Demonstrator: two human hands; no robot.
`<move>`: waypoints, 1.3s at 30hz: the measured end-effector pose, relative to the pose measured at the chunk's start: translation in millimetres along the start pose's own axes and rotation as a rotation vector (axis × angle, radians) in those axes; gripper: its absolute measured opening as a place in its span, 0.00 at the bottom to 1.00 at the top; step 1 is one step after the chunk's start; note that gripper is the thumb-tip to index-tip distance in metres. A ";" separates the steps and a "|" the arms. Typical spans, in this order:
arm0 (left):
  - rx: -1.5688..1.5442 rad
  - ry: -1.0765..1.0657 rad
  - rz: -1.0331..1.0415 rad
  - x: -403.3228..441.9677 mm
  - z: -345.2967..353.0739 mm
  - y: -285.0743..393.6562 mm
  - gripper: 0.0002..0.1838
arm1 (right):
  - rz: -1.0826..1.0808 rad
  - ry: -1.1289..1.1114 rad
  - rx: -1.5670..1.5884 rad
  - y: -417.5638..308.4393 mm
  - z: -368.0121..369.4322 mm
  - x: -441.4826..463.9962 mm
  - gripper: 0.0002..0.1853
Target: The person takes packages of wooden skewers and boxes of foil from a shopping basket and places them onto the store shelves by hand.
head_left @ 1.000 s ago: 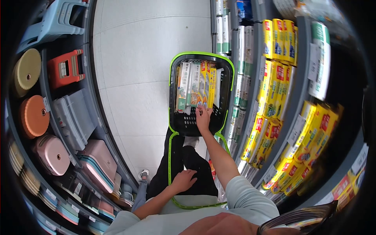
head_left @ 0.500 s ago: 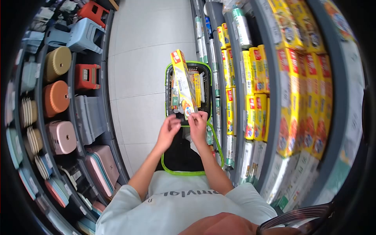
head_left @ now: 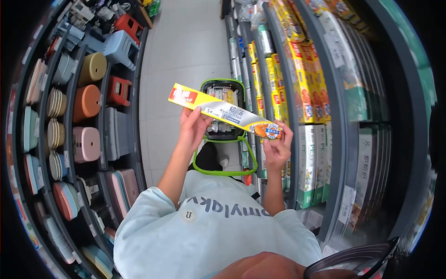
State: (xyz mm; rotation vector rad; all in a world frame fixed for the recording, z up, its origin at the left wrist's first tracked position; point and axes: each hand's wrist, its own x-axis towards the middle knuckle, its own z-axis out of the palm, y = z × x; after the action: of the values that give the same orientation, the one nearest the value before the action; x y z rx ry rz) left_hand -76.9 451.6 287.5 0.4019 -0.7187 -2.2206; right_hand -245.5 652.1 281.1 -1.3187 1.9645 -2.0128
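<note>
A long yellow and silver box of aluminium foil (head_left: 227, 112) is held up across the view, its left end higher than its right. My left hand (head_left: 194, 125) grips it near the red end, with the thumb on the front face. At the other end, my right hand (head_left: 278, 146) pinches the box with its fingers around the corner. Below and behind the box stands a black basket with a green rim (head_left: 223, 81), holding several boxes, partly hidden by the foil box. The basket's green handle (head_left: 225, 173) lies folded toward my body.
Shelves on the left hold round canisters (head_left: 87, 103), a blue stool (head_left: 120, 49), a red stool (head_left: 119, 90) and stacked dishes. On the right, shelves carry yellow boxes (head_left: 304, 79) and white-green boxes (head_left: 312, 158). Tiled floor (head_left: 186, 42) runs ahead between them.
The foil box has come up out of the basket and turned from upright to crosswise. My left hand has taken hold of its other end. The view has tilted up along the aisle.
</note>
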 end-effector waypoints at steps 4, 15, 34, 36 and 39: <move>0.000 -0.032 0.015 -5.2 17.1 1.2 0.31 | 0.040 0.046 0.100 -24.7 -9.6 -5.3 0.13; 0.093 -0.061 0.136 -15.9 58.6 13.5 0.23 | 0.071 0.212 0.256 -66.4 -39.2 -3.6 0.21; 0.239 -0.083 0.195 -39.4 99.8 23.2 0.25 | 0.284 0.359 0.270 -79.2 -57.0 -2.2 0.17; 0.248 -0.074 0.183 -39.2 96.9 22.3 0.25 | 0.283 0.345 0.270 -80.6 -57.5 -0.4 0.17; 0.243 -0.070 0.200 -39.0 96.3 22.6 0.26 | 0.286 0.327 0.266 -83.8 -55.1 3.4 0.16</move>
State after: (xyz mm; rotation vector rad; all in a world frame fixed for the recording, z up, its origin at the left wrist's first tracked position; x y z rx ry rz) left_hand -84.8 503.6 379.9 0.3558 -1.0259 -1.9743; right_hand -236.1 711.2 361.6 -0.6469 1.7829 -2.3463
